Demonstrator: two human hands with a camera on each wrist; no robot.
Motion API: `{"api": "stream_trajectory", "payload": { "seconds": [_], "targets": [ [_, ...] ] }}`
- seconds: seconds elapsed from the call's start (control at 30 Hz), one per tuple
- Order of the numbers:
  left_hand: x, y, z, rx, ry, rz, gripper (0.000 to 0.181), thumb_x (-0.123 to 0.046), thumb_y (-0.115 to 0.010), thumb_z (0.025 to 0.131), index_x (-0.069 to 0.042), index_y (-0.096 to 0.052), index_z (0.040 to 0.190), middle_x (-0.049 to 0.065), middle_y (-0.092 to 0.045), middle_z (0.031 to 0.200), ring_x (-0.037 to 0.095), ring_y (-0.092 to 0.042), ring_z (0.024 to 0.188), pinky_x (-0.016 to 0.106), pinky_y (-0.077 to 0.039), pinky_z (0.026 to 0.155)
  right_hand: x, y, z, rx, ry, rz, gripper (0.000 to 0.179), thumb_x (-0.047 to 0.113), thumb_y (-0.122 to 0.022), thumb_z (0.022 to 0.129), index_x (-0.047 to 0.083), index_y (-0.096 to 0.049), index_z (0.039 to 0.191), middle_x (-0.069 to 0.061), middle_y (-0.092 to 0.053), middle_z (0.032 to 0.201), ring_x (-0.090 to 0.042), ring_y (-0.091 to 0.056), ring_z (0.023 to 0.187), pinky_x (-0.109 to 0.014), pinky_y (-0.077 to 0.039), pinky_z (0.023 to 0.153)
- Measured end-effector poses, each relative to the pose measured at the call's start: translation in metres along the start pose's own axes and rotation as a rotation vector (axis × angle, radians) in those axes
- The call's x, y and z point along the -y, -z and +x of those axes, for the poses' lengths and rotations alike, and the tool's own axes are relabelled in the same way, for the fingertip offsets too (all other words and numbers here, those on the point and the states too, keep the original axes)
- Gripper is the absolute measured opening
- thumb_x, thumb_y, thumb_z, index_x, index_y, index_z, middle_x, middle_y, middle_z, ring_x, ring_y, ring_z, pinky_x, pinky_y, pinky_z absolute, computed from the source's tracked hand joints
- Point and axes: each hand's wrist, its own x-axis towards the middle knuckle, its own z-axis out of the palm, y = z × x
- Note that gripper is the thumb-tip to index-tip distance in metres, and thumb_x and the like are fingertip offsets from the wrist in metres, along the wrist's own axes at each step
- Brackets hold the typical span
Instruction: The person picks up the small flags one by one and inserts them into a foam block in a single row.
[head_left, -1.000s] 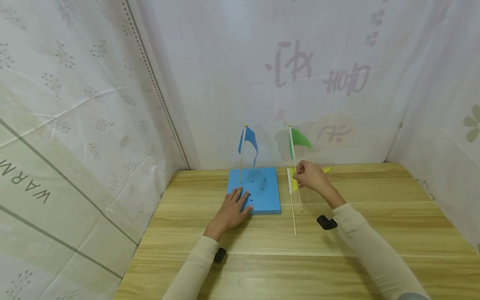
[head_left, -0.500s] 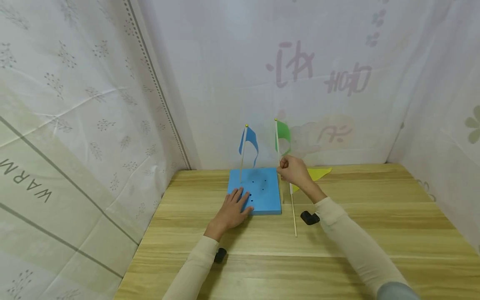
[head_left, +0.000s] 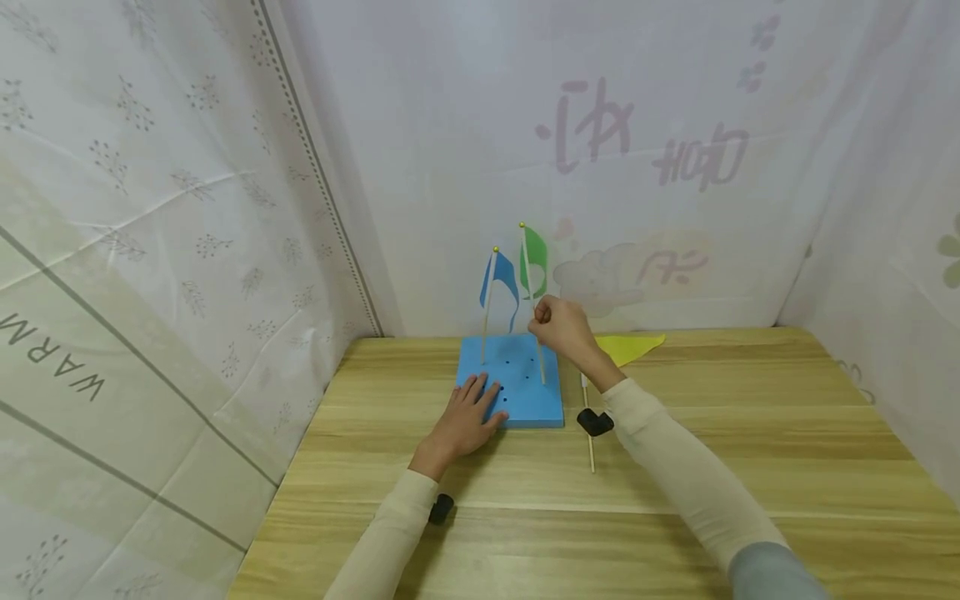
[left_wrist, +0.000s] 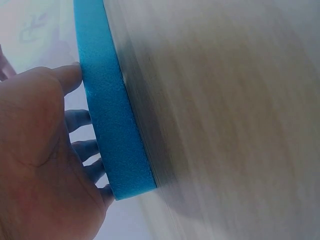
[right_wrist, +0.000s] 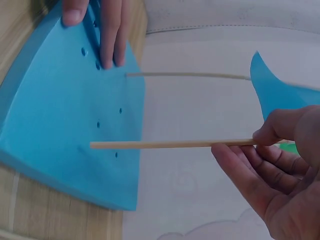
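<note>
A blue foam board (head_left: pixel 517 408) with several small holes lies on the table. My left hand (head_left: pixel 465 417) presses its front left corner with spread fingers; in the left wrist view the fingertips rest along the foam's edge. A blue flag (head_left: pixel 501 279) on a thin stick stands upright in the board, toward its back left. Above the board's right side, my right hand (head_left: pixel 562 329) pinches the stick of a green flag (head_left: pixel 534 262) between thumb and fingers. In the right wrist view the lower tip of this wooden stick (right_wrist: pixel 150 144) hangs close over the board, near the holes.
A yellow flag (head_left: pixel 633 346) lies on the wooden table (head_left: pixel 712 483) right of the board, partly hidden behind the right wrist. Printed curtains (head_left: pixel 450 125) rise behind and at both sides of the table. Black wrist cameras (head_left: pixel 595 422) hang below the forearms.
My right hand has carried the green flag leftward, from beside the yellow flag to over the board. My left hand stays put on the foam.
</note>
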Motion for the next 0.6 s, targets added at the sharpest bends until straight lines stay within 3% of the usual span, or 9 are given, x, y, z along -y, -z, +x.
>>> {"api": "stream_trajectory", "payload": {
  "seconds": [0.6],
  "targets": [
    [0.000,0.000,-0.001,-0.009,-0.004,-0.007,0.065,-0.044,-0.051,0.113,-0.009,-0.038,0.166,0.021,-0.023,0.176,0.044,-0.020,0.164,0.064,-0.020,0.132,0.012,-0.032,0.028,-0.048,0.076,0.040,0.011,0.011,-0.068,0.100,0.003,-0.070,0.107,-0.016,-0.076,0.103,-0.031,-0.073,0.097,-0.044,-0.062,0.085]
  ]
}}
